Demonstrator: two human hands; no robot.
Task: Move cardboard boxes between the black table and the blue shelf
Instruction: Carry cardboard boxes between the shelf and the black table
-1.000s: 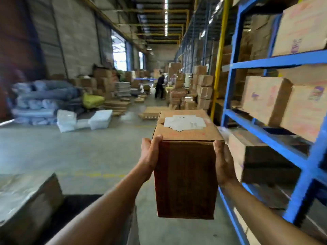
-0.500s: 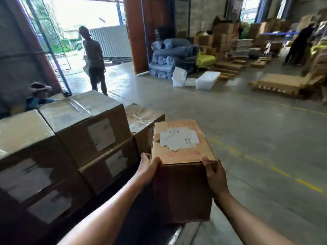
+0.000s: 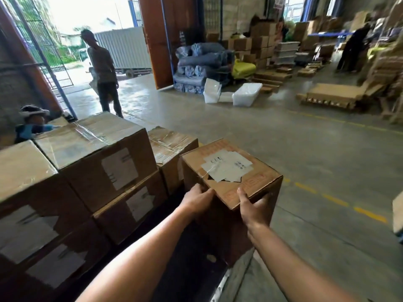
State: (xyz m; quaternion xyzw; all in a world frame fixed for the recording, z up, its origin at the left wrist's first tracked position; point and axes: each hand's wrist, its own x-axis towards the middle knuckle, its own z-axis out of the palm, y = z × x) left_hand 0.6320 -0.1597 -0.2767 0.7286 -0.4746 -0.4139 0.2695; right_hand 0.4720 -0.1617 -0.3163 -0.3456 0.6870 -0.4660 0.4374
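Concrete floor (image 3: 272,144), yellow dashed line (image 3: 335,200); bright open doorway (image 3: 72,16) left; block wall (image 3: 237,9); right blurred, possibly cartons (image 3: 390,68).

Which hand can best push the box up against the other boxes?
Probably the right hand: it holds the carried box on the side away from the stacked boxes, so it can push toward them. The left hand holds the side facing the stack.

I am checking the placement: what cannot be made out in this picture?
- Head view: base of the tall brown cardboard box, partly behind the forearms and dark, so contact with the black table is unclear.
- Head view: print on its white paper labels, too small.
- Blue shelf: outside the frame.
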